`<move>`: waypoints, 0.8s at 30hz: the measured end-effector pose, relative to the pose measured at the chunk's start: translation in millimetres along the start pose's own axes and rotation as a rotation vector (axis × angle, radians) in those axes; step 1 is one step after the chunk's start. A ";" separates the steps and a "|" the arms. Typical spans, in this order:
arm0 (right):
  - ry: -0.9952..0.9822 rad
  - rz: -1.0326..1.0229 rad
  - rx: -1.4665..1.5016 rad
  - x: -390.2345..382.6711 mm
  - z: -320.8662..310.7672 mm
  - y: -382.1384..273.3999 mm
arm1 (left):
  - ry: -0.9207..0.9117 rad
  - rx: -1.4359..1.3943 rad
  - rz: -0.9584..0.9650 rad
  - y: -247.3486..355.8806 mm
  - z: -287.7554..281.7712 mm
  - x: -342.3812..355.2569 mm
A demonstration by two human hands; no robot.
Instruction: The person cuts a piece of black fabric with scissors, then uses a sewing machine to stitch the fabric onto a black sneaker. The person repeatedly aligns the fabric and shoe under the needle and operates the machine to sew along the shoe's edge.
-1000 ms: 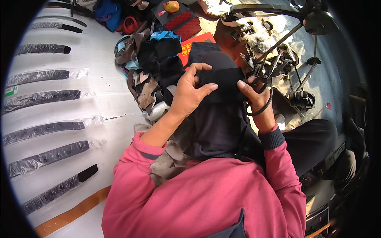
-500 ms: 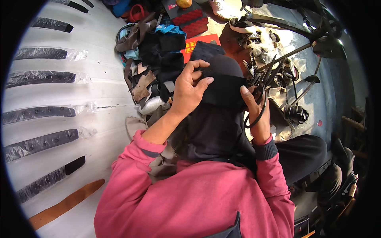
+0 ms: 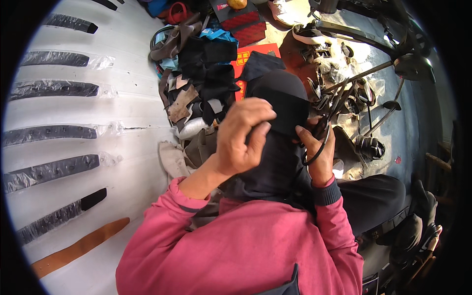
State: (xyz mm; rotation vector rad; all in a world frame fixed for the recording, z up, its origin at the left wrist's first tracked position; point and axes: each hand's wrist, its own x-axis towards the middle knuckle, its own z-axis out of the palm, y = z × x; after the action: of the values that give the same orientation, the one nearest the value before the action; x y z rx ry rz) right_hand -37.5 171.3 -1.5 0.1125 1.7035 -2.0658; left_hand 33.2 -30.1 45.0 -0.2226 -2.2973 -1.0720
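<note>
My left hand (image 3: 246, 129) hovers just left of a square black fabric piece (image 3: 287, 110), its fingers loosely curled and apart from the thumb, nothing visible between them. At the piece's lower right, my right hand (image 3: 315, 150) grips it with the thumb and also holds black scissors (image 3: 328, 135), their blades pointing up. The fabric lies over a rounded dark shape (image 3: 280, 81), apparently my knee in dark trousers, which also show below (image 3: 260, 182).
Wrapped dark strips (image 3: 54, 88) and a brown strap (image 3: 78, 246) lie on a white surface at left. Fabric and leather scraps (image 3: 184, 101), a red box (image 3: 265, 48) and footwear (image 3: 280, 12) are ahead. A black metal stand (image 3: 413, 66) and tangled straps (image 3: 354, 93) fill the right.
My left hand has released the black piece and moved down, its fingers curling. My right hand has shifted slightly down, still holding the piece and scissors. The view has shifted slightly.
</note>
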 end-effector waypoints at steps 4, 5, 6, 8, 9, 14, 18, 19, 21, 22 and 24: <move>-0.070 -0.047 -0.044 0.3 -1.8 -1.9 | -0.271 0.055 -0.004 17.1 36.5 -14.7; -0.053 0.006 -0.004 -0.1 -2.1 -2.3 | -0.244 0.080 0.002 13.5 39.5 -16.1; -0.061 -0.021 0.016 -0.4 -2.1 -2.4 | -0.232 0.105 0.017 10.2 43.0 -16.9; -0.036 -0.040 0.047 -1.8 -1.6 -2.3 | -0.193 0.123 0.041 8.1 47.8 -18.9; -0.041 -0.039 0.037 -3.0 -1.7 -2.4 | -0.199 0.161 0.015 8.1 49.4 -19.1; -0.028 -0.045 0.109 -3.6 2.5 -2.0 | -0.190 0.207 -0.005 4.2 54.5 -8.8; -0.035 -0.051 0.168 -5.7 2.5 -2.6 | -0.181 0.188 0.029 -2.1 53.3 -5.1; -0.045 -0.046 0.187 -6.7 0.9 -2.7 | -0.171 0.180 0.039 -3.2 53.1 -5.3; -0.050 -0.043 0.190 -9.7 -3.2 -1.7 | -0.162 0.179 0.025 -3.6 52.3 -6.6; -0.051 -0.045 0.199 -10.5 -6.2 -0.9 | -0.159 0.174 0.020 -3.3 51.9 -7.2; -0.074 -0.076 0.172 -13.6 -14.5 1.4 | -0.137 0.170 0.007 -2.5 51.7 -8.0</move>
State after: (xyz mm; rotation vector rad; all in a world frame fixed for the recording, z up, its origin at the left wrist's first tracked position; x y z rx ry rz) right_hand -28.0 188.9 -1.5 0.0259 1.5061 -2.2417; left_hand 15.9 7.4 12.8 -0.2422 -2.4930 -0.8758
